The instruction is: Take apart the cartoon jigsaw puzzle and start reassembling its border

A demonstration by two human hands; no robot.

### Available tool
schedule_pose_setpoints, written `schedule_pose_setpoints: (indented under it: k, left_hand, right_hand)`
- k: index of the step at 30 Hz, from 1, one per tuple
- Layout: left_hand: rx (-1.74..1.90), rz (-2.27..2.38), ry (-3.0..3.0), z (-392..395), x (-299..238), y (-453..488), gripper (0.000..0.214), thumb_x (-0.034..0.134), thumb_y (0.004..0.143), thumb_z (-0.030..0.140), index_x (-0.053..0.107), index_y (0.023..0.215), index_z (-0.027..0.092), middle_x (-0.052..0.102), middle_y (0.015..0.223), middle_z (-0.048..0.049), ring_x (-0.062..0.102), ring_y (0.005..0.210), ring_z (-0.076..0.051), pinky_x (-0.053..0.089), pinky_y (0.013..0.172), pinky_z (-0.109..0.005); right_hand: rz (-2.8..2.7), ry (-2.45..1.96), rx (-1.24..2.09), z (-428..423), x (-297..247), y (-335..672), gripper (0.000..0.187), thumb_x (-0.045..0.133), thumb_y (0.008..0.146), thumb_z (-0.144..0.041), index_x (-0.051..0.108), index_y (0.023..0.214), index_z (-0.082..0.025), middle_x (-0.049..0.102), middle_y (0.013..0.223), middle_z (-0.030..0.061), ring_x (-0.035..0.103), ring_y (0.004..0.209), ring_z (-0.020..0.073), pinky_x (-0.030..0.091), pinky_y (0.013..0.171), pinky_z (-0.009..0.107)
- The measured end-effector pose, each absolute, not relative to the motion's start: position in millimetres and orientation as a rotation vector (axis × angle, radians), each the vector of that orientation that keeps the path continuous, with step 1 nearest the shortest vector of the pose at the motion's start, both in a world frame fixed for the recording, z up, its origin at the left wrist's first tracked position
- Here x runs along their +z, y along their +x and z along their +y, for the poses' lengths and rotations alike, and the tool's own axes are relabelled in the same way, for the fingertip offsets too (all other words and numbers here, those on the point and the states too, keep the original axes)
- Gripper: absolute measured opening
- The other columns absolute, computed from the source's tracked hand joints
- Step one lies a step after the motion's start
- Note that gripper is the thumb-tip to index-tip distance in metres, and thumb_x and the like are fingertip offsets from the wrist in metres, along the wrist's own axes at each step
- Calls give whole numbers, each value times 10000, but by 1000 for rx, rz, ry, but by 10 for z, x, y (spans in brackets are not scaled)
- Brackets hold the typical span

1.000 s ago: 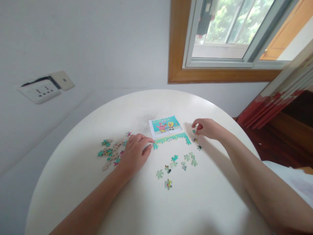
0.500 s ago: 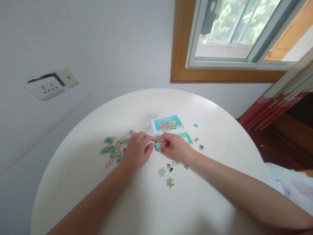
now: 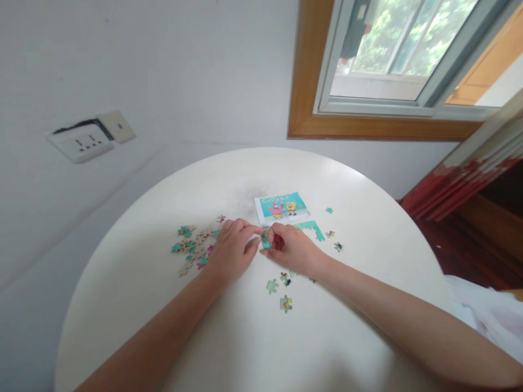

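A teal jigsaw piece (image 3: 266,240) lies between my two hands at the left end of a partly joined teal jigsaw border (image 3: 314,225). My right hand (image 3: 292,246) pinches this piece with thumb and bent forefinger, covering part of the border. From the other side, my left hand (image 3: 235,245) is closed, its forefinger and thumb tips at the piece's left edge. A pile of loose jigsaw pieces (image 3: 190,246) is beside my left hand, which hides some of them. Behind the hands lies a picture card (image 3: 281,208) with cartoon figures.
Loose pieces lie near me, among them a pale green piece (image 3: 272,286) and a multicoloured piece (image 3: 286,304). A small teal piece (image 3: 329,210) is at the right of the card. The round white table (image 3: 229,348) meets the wall below a window (image 3: 392,54).
My right hand's fingers have shifted slightly over the teal piece, which now shows as a narrower strip. My left hand stays at its edge. The view has shifted a little.
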State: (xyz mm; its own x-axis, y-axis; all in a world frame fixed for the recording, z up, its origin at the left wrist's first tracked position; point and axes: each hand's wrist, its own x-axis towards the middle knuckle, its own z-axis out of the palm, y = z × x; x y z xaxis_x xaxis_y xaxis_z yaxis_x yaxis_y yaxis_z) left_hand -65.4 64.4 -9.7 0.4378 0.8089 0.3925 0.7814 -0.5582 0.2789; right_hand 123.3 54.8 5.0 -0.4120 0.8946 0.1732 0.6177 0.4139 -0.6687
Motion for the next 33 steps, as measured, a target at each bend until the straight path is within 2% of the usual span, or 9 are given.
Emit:
schedule_pose_setpoints:
  k: [8, 13, 19, 27, 33]
  left_hand:
    - [740, 1451, 2611, 649, -105, -655, 204, 479, 887, 213, 638, 1015, 213, 560, 952, -52, 512, 955, -237, 378, 965, -451]
    - [749, 1458, 2621, 630, -85, -643, 203, 480, 886, 204, 639, 1011, 204, 560, 954, -54, 513, 950, -236, 374, 968, -451]
    - [746, 1454, 2604, 637, -101, -653, 202, 478, 884, 209, 637, 1009, 211, 565, 953, -53, 515, 952, -236, 384, 958, -453]
    - [761, 1455, 2579, 620, -65, -636, 200, 474, 882, 217, 639, 995, 208, 567, 949, -57, 511, 957, -241, 387, 958, -454]
    - [756, 1448, 2602, 623, -69, -643, 203, 467, 885, 216, 629, 1008, 209, 564, 955, -56, 515, 956, -238, 387, 957, -447]
  right_hand:
    - [-2241, -1208, 609, 528, 60, 1372, 196, 658, 784, -163, 651, 981, -162, 577, 892, 51, 543, 734, 129, 432, 746, 278]
    - [-2274, -1194, 583, 526, 50, 1374, 160, 633, 806, -152, 680, 959, -151, 566, 859, 47, 539, 716, 126, 443, 779, 295]
    - [-2324, -1164, 520, 509, 53, 1376, 222, 622, 806, -141, 685, 1018, -155, 550, 868, 49, 529, 709, 127, 448, 765, 288]
    - [-2418, -1043, 440, 504, 53, 1406, 181, 586, 840, -147, 707, 972, -170, 520, 795, 42, 539, 802, 161, 436, 763, 271]
    - [-2410, -1022, 448, 494, 91, 1442, 254, 568, 866, -186, 657, 1101, -144, 576, 885, 75, 554, 875, 177, 442, 809, 288]
